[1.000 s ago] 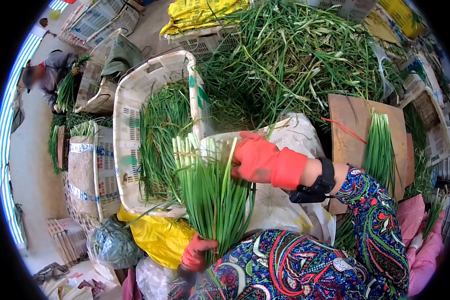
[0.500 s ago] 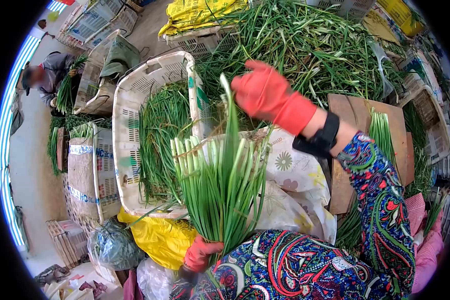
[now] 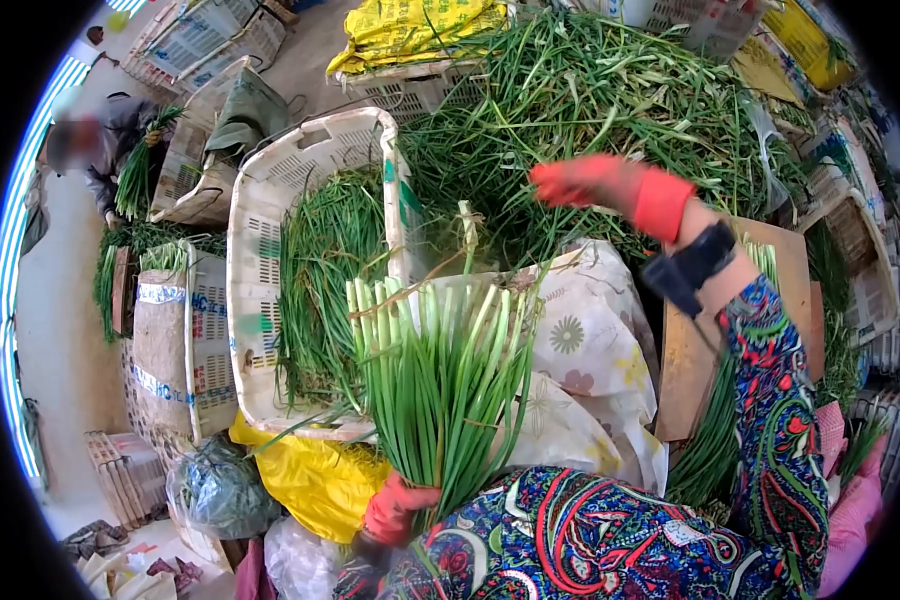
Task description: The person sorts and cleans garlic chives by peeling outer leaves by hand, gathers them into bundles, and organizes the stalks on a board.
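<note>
My left hand [image 3: 400,508], in a red glove, is wrapped round the lower, leafy end of a bunch of green stalks [image 3: 440,390], whose pale ends point up. One stalk stands taller than the others, with brown skin hanging at its tip. My right hand [image 3: 595,187], also gloved in red, is raised at the front edge of a big heap of loose greens [image 3: 610,100], apart from the bunch. It is blurred, and whether its fingers hold anything cannot be made out. A flowered cloth [image 3: 580,340] lies below it.
Left of the bunch is a white crate [image 3: 245,350] with loose greens. A wooden board [image 3: 685,370] with another bunch stands at the right. A yellow bag [image 3: 315,490] lies at the lower left. Another person [image 3: 120,140] holds greens at the far left.
My right hand has left the bunch, moving up and to the right over the heap's edge. One stalk now stands above the rest. My left hand keeps its hold.
</note>
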Motion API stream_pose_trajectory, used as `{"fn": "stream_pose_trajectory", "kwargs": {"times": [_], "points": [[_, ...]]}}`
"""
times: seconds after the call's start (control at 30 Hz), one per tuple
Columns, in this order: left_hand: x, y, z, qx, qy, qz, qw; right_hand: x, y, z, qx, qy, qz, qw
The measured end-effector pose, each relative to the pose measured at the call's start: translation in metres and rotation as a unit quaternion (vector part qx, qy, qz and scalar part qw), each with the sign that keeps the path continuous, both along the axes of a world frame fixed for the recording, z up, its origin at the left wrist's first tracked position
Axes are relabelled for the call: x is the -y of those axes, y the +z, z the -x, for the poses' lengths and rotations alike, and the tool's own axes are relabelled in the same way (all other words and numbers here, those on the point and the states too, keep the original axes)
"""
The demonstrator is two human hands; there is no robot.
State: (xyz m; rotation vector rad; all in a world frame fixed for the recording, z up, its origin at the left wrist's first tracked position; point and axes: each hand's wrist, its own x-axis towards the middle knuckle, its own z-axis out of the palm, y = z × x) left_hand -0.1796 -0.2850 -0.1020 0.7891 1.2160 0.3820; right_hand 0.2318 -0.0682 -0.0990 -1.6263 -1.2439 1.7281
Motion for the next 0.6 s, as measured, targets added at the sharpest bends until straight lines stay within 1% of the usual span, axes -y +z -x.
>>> {"fn": "stream_pose_trajectory", "kwargs": {"times": [0.03,0.07,0.1,0.13,0.2,0.27,0.3,0.33,0.37,0.4,0.43,0.47,0.5,0.53,0.57,0.6], "points": [[-0.002,0.002,-0.001,0.018,0.007,0.009,1.0,0.006,-0.015,0.02,-0.095,0.047,0.035,0.994],[-0.003,0.004,-0.002,0.036,0.013,0.017,0.999,0.023,-0.007,0.044,-0.207,0.096,-0.032,0.973],[-0.003,0.004,-0.003,0.034,0.014,0.013,0.999,0.03,0.003,0.067,-0.241,0.095,0.021,0.966],[-0.001,0.004,-0.003,0.032,0.015,0.007,0.999,0.04,0.007,0.082,-0.26,0.082,0.018,0.962],[-0.002,0.004,-0.002,0.039,0.008,0.026,0.999,0.038,0.017,0.093,-0.233,0.1,0.032,0.967],[-0.005,0.004,0.006,0.054,-0.011,0.077,0.996,0.026,0.024,0.092,-0.192,0.115,0.029,0.974],[-0.002,-0.007,0.015,0.086,0.0,0.083,0.993,0.019,0.026,0.083,-0.217,0.067,-0.014,0.974],[0.006,-0.029,0.028,0.119,0.012,0.088,0.989,0.003,0.017,0.07,-0.26,-0.031,-0.046,0.964],[0.012,-0.044,0.038,0.151,0.022,0.094,0.984,-0.009,0.029,0.054,-0.321,-0.153,-0.143,0.924],[0.015,-0.05,0.044,0.181,0.049,0.125,0.974,-0.029,0.027,0.022,-0.412,-0.288,-0.184,0.845],[0.018,-0.055,0.047,0.211,0.075,0.155,0.962,-0.057,0.025,-0.022,-0.371,-0.406,-0.249,0.797],[0.021,-0.059,0.052,0.215,0.09,0.18,0.955,-0.074,-0.003,-0.102,-0.511,-0.306,-0.293,0.748],[0.024,-0.062,0.058,0.22,0.107,0.205,0.948,-0.067,0.004,-0.103,-0.475,-0.435,-0.258,0.72],[0.027,-0.066,0.063,0.223,0.123,0.23,0.939,-0.057,0.016,-0.101,-0.429,-0.556,-0.218,0.678],[0.024,-0.061,0.055,0.242,0.143,0.225,0.933,-0.031,0.044,-0.065,-0.317,-0.548,-0.165,0.757],[0.022,-0.056,0.049,0.27,0.159,0.23,0.921,-0.022,0.028,-0.06,-0.314,-0.372,-0.159,0.859]]}}
